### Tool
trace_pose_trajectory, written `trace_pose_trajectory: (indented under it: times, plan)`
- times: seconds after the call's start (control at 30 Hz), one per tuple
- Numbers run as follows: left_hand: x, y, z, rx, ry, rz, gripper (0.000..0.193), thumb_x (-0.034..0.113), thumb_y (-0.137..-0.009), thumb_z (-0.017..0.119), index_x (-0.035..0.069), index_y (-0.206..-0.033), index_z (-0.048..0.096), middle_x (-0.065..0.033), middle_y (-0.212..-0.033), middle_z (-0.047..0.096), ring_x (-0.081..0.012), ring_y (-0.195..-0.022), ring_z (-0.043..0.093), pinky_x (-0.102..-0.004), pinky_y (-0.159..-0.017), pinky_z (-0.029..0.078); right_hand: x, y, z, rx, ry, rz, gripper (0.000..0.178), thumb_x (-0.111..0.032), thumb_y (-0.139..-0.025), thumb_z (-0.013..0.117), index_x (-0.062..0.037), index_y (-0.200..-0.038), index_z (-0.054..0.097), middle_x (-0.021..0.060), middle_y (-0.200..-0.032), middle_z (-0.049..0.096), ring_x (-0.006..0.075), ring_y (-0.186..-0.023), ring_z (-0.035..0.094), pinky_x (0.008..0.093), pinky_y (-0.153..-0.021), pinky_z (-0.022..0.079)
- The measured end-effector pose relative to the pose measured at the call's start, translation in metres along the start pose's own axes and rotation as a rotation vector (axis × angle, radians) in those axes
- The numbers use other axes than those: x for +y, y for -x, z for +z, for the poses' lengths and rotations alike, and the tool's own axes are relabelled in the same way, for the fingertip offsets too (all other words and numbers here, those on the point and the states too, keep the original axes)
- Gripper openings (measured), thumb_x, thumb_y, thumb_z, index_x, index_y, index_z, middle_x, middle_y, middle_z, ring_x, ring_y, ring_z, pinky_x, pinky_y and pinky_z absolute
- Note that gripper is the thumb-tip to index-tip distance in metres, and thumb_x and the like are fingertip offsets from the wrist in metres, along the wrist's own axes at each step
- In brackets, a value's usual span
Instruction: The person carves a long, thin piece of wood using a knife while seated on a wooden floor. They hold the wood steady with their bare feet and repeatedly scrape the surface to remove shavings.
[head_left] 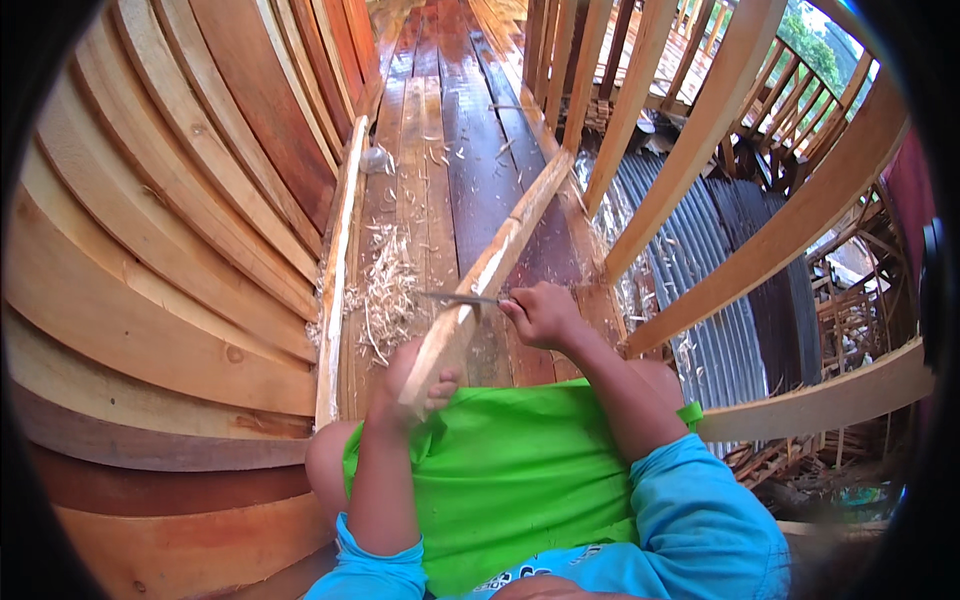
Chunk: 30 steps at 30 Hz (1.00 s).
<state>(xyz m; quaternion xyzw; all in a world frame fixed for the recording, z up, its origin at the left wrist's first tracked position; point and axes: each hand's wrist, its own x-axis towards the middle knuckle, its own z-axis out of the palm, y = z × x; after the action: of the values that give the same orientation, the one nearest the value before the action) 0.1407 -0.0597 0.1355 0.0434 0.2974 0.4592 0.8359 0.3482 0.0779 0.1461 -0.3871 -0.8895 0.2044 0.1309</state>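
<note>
A long squared wooden strip (497,262) slants from my lap up to the railing on the right, its near end pale and freshly bared. My left hand (425,385) is wrapped round that near end, just above my knees. In my right hand (545,314) is the handle of a knife, gripped in a closed fist. The thin dark knife blade (455,298) points left and lies across the strip, touching or very close to its upper face. Part of my left hand is hidden behind the wood.
Curled wood shavings (390,285) lie on the plank floor (425,190) left of the strip. A plank wall (190,290) rises at left, with a small clear crumpled item (377,160) at its foot. Slanted railing slats (690,130) stand at right, above a corrugated metal sheet (690,270).
</note>
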Motion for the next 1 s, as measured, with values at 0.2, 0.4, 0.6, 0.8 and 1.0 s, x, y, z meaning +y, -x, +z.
trace_pose_trajectory:
  times: [0.2, 0.4, 0.6, 0.8, 1.0]
  plan:
    - [0.002, 0.003, -0.001, -0.035, 0.003, -0.016, 0.031, 0.037, -0.1, 0.032, 0.014, -0.114, 0.047, -0.007, -0.071, 0.05, -0.0132, -0.047, 0.046, -0.0241, -0.037, 0.036, -0.013, 0.006, 0.008, 0.101, -0.002, -0.191, 0.035, -0.035, -0.092, 0.053, -0.009, -0.071, 0.061, 0.0161, -0.059, 0.057, 0.0396, -0.059, 0.059, 0.0506, -0.056, 0.046]
    - [0.006, 0.007, 0.002, -0.021, 0.035, -0.027, 0.03, 0.035, -0.101, 0.031, 0.014, -0.113, 0.047, -0.0077, -0.073, 0.05, -0.0135, -0.048, 0.046, -0.0245, -0.036, 0.035, -0.021, 0.007, 0.016, 0.087, -0.013, -0.193, 0.035, -0.037, -0.091, 0.054, -0.0108, -0.07, 0.061, 0.0158, -0.058, 0.057, 0.0401, -0.059, 0.059, 0.0504, -0.055, 0.046]
    - [0.007, 0.007, -0.004, -0.017, 0.047, -0.026, 0.031, 0.035, -0.101, 0.031, 0.013, -0.116, 0.047, -0.009, -0.074, 0.051, -0.0141, -0.048, 0.046, -0.0248, -0.036, 0.036, -0.021, 0.0, 0.003, 0.046, -0.012, -0.067, 0.033, -0.038, -0.09, 0.055, -0.0114, -0.074, 0.067, 0.0141, -0.064, 0.063, 0.036, -0.061, 0.063, 0.0481, -0.056, 0.048]
    - [0.007, 0.006, -0.012, -0.066, 0.015, 0.016, 0.032, 0.033, -0.101, 0.032, 0.012, -0.12, 0.046, -0.0092, -0.077, 0.052, -0.0144, -0.05, 0.048, -0.0253, -0.038, 0.038, -0.004, -0.011, -0.006, 0.049, 0.064, -0.02, 0.03, -0.035, -0.089, 0.056, -0.0122, -0.072, 0.066, 0.0144, -0.061, 0.06, 0.0347, -0.059, 0.062, 0.0472, -0.056, 0.049]
    - [0.005, 0.007, 0.0, 0.009, -0.01, 0.004, 0.032, 0.034, -0.101, 0.032, 0.012, -0.117, 0.047, -0.0082, -0.074, 0.052, -0.0132, -0.048, 0.048, -0.0244, -0.037, 0.038, 0.007, -0.019, -0.007, -0.039, -0.008, 0.124, 0.036, -0.04, -0.09, 0.052, -0.0097, -0.083, 0.071, 0.0147, -0.072, 0.067, 0.0355, -0.07, 0.066, 0.0473, -0.067, 0.052]
